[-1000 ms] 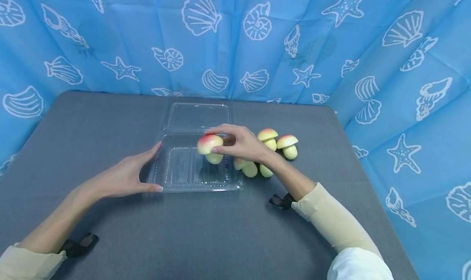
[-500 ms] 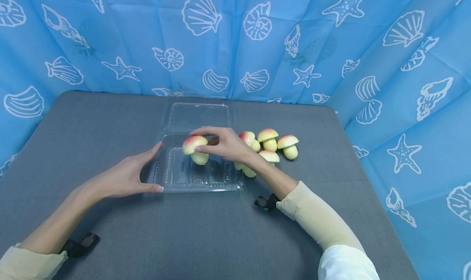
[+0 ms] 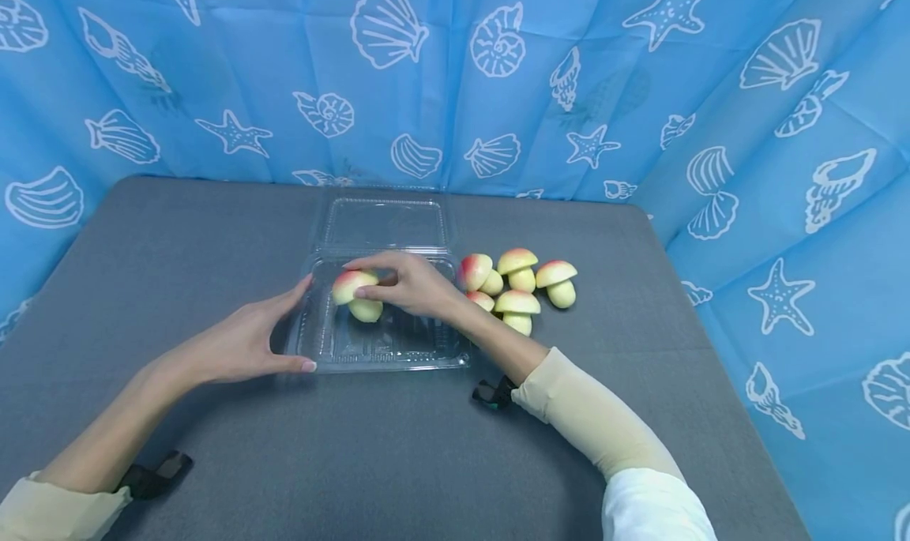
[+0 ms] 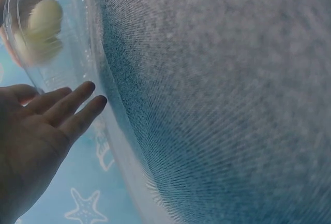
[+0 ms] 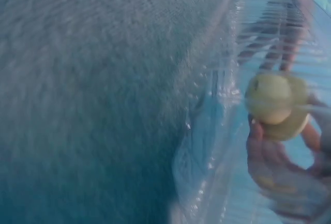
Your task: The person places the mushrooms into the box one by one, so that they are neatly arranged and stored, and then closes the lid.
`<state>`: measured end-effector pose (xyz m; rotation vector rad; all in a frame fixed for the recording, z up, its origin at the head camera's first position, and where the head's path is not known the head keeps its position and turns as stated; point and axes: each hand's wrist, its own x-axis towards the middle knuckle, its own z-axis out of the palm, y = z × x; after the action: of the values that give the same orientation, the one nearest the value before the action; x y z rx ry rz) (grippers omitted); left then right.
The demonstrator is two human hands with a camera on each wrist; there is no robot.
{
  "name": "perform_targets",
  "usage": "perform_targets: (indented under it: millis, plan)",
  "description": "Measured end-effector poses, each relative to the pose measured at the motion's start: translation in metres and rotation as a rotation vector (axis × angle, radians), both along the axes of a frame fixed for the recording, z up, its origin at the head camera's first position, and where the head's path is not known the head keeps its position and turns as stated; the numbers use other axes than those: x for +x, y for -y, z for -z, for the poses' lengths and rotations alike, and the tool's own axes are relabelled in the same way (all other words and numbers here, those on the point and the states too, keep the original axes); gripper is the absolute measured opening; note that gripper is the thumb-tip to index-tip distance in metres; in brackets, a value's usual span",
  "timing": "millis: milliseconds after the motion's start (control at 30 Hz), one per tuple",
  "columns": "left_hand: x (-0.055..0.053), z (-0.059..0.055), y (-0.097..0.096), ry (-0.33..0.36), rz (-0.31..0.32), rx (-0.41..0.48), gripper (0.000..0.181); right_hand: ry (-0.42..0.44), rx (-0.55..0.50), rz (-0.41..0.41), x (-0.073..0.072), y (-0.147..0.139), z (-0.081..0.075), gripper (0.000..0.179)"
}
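My right hand point(image 3: 408, 283) pinches a toy mushroom point(image 3: 366, 310) by its red-and-yellow cap, over the left part of a clear plastic clamshell box point(image 3: 398, 359). In the right wrist view the pale stem of the mushroom point(image 5: 273, 100) shows through the box wall, with fingers around the cap. My left hand point(image 3: 245, 340) lies at the left side of the box, thumb and fingers spread along its edge. The left wrist view shows the left hand point(image 4: 44, 131) with straight fingers beside the clear wall.
Several more mushrooms point(image 3: 517, 304) lie on the grey table point(image 3: 398, 454) just right of the box, one point(image 3: 561, 293) farthest right. The transparent lid point(image 3: 384, 221) is folded back behind the box. A blue shell-patterned curtain point(image 3: 455, 75) hangs along the back and right.
My right hand has carried the mushroom leftward and slightly lower over the box, uncovering the mushrooms to the right. The left hand has stayed in place.
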<state>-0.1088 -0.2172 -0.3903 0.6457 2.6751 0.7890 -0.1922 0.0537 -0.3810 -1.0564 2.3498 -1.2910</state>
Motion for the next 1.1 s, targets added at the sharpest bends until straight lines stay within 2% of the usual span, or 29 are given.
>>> perform_targets:
  millis: [67,433,567,733,1100]
  plan:
    - [0.000,0.000,-0.001,0.008,-0.001,-0.002,0.122,-0.025,0.023,0.006,-0.001,0.002,0.003,0.044]
    - [0.000,-0.002,-0.002,0.034,-0.004,0.003,0.123,-0.044,0.150,0.028,0.001,0.011,0.010,0.045]
    - [0.000,-0.001,-0.002,0.030,0.000,0.007,0.122,-0.051,0.179,-0.001,0.001,0.013,0.012,0.054]
    - [0.000,-0.002,-0.002,0.033,-0.003,0.000,0.122,-0.035,0.181,-0.047,0.001,0.014,0.015,0.066]
    - [0.002,-0.001,-0.002,0.018,0.004,0.013,0.119,-0.045,0.161,-0.039,0.000,0.012,0.015,0.067]
